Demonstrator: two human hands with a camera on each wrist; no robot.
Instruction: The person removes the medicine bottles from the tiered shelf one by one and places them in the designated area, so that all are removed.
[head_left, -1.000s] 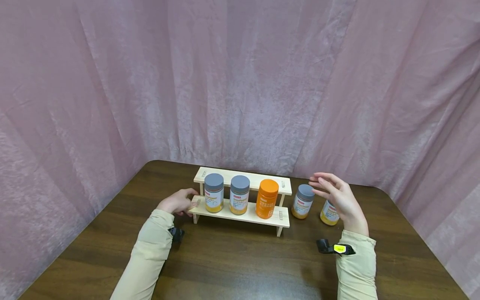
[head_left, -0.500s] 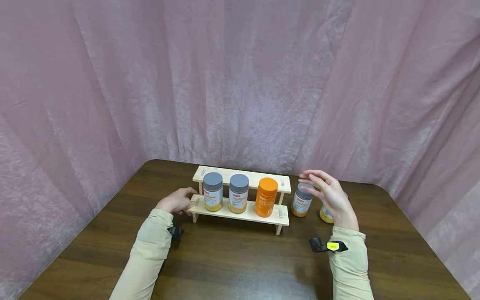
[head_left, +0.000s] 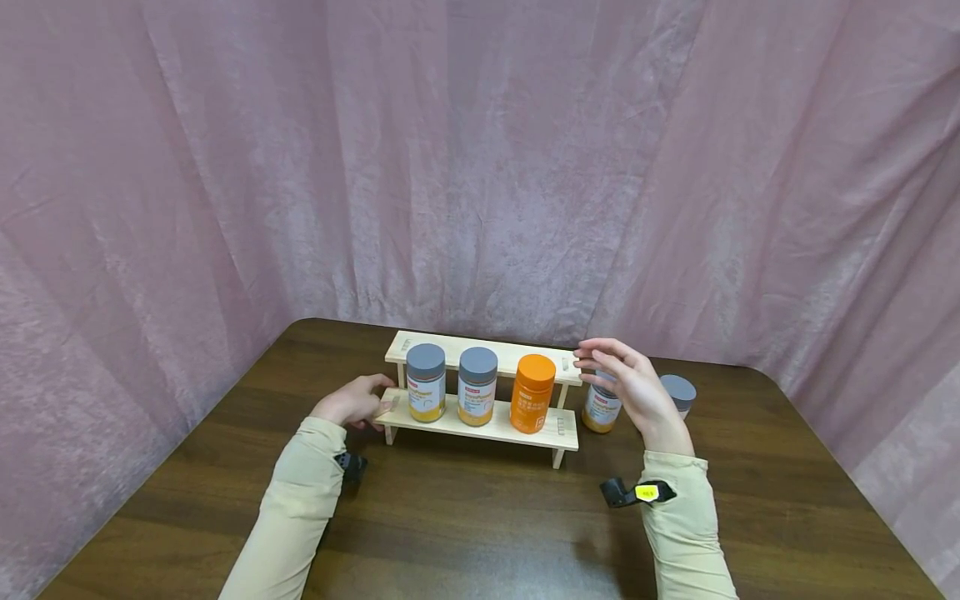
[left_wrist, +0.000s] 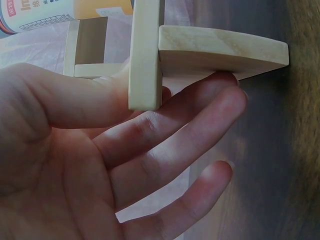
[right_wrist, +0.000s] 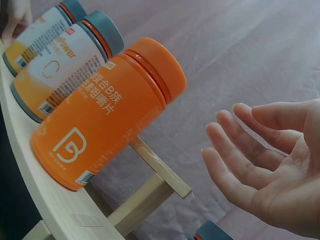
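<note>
A two-tier wooden rack [head_left: 555, 427] bears a row of bottles on its lower board: two grey-capped supplement bottles [head_left: 426, 392] [head_left: 477, 396] and an orange bottle [head_left: 533, 393]. At the rack's left end my left hand [head_left: 356, 402] pinches the lower board [left_wrist: 145, 60], thumb on top and fingers beneath. My right hand [head_left: 633, 390] holds nothing, its fingers loosely bent near the upper board's right end. Partly behind it stands another grey-capped bottle [head_left: 600, 410] on the table. In the right wrist view the orange bottle [right_wrist: 107, 115] is left of the right hand [right_wrist: 270, 165].
Farther right, one more grey-capped bottle [head_left: 678, 390] is mostly hidden behind the right hand and wrist. The rack's upper board [head_left: 495, 354] carries no bottles. A pink curtain [head_left: 480, 167] hangs behind the dark wooden table [head_left: 465, 517].
My right hand has moved left across the bottles beside the rack towards the rack's right end, uncovering the far right bottle's cap. The left hand keeps its grip on the board.
</note>
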